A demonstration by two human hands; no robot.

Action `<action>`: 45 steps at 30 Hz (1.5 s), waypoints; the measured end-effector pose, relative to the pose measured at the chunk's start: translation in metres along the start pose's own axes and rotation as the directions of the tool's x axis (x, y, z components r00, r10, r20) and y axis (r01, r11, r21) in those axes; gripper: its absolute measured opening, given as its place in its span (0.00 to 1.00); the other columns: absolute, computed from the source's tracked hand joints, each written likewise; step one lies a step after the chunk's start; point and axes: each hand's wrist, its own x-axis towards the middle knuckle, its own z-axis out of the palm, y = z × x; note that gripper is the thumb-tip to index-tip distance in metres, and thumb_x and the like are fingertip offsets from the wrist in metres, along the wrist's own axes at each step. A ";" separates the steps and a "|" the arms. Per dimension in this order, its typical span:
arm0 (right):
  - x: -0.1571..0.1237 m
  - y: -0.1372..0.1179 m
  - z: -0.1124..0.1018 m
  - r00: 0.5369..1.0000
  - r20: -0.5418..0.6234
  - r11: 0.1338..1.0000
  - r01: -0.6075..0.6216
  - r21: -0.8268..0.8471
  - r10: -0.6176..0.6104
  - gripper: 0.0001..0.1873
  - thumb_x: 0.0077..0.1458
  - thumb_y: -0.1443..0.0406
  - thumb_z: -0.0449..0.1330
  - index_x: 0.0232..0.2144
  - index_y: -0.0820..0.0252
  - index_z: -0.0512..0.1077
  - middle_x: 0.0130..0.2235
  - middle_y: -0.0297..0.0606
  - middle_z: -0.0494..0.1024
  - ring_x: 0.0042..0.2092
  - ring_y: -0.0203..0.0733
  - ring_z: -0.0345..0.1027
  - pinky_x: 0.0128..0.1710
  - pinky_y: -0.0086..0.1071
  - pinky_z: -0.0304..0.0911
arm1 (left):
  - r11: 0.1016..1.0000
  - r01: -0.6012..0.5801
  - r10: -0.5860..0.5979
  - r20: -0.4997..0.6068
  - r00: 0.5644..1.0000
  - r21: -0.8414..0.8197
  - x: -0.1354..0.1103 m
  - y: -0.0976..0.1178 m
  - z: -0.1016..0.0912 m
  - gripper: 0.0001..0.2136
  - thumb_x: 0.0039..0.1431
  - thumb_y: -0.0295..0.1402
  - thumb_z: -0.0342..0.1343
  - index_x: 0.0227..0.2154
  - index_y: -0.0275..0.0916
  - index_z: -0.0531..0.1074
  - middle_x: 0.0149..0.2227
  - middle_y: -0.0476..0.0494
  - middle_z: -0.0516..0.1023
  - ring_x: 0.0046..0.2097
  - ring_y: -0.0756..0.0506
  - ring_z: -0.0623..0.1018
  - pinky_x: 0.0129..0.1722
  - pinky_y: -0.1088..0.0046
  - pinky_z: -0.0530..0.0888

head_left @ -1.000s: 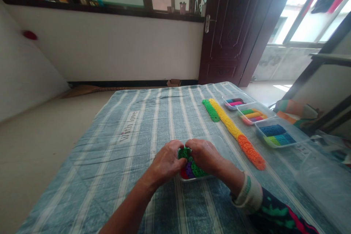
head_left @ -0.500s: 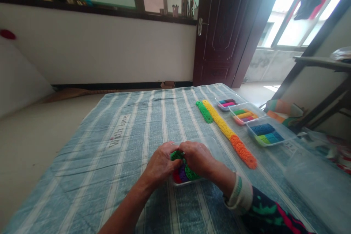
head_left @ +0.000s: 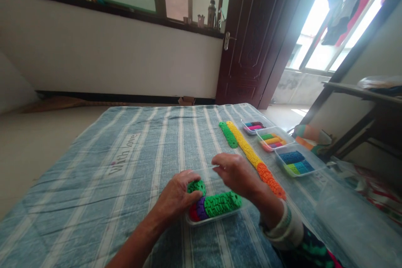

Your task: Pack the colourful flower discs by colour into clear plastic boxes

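At the bottom of the frame, nearest me, the patterned sleeve (head_left: 309, 245) of my right arm crosses the striped cloth (head_left: 125, 213). In the lower right corner lies a pale, see-through plastic thing (head_left: 354, 222), its shape unclear. At lower centre, the clear box (head_left: 216, 220) holds a row of knobbly discs along its near side: red (head_left: 194, 213), then purple (head_left: 202, 208), then a longer green run (head_left: 222, 203). My left hand (head_left: 176, 194) curls over the box's left end, thumb and fingers closed around a short green stack (head_left: 197, 187) behind the row. My right hand (head_left: 237, 171) is raised above the box's right part, fingers bent; I cannot tell whether anything is pinched in it. Farther, right of centre, an orange strip (head_left: 271, 181) meets the end of a yellow strip (head_left: 243, 144); a green strip (head_left: 228, 134) lies just beside the yellow one's far part. To their right stand three more boxes of coloured pieces: the nearest (head_left: 317, 162), the middle (head_left: 289, 137) and the farthest (head_left: 266, 123). Beyond the cloth, at upper centre, are a dark red door (head_left: 248, 37) and, on the sill to its left, a flask (head_left: 212, 13).
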 end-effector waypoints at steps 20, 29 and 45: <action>0.076 0.126 0.001 0.944 0.192 0.884 -0.162 -0.439 0.269 0.21 0.49 0.67 0.63 0.48 0.56 0.75 0.49 0.44 0.74 0.53 0.49 0.65 0.49 0.34 0.59 | 0.999 0.039 -0.038 -0.029 0.999 0.034 -0.001 -0.006 0.008 0.13 0.46 0.34 0.54 0.35 0.39 0.76 0.39 0.44 0.77 0.46 0.41 0.74 0.50 0.66 0.68; 0.070 0.120 0.002 0.961 0.130 0.903 -0.178 -0.392 0.245 0.16 0.48 0.71 0.59 0.41 0.57 0.75 0.44 0.40 0.77 0.47 0.45 0.68 0.38 0.30 0.58 | 0.999 0.016 -0.015 -0.024 1.000 0.042 0.000 -0.006 0.008 0.11 0.46 0.33 0.52 0.33 0.41 0.74 0.38 0.46 0.76 0.44 0.42 0.74 0.48 0.66 0.68; 0.020 0.006 -0.037 0.887 0.357 0.951 0.310 0.013 -0.294 0.06 0.50 0.73 0.61 0.28 0.58 0.71 0.28 0.29 0.73 0.29 0.31 0.62 0.28 0.28 0.49 | 0.999 -0.039 0.039 -0.003 0.999 0.022 -0.001 -0.004 0.008 0.07 0.48 0.34 0.51 0.30 0.41 0.71 0.34 0.48 0.74 0.42 0.43 0.72 0.47 0.67 0.67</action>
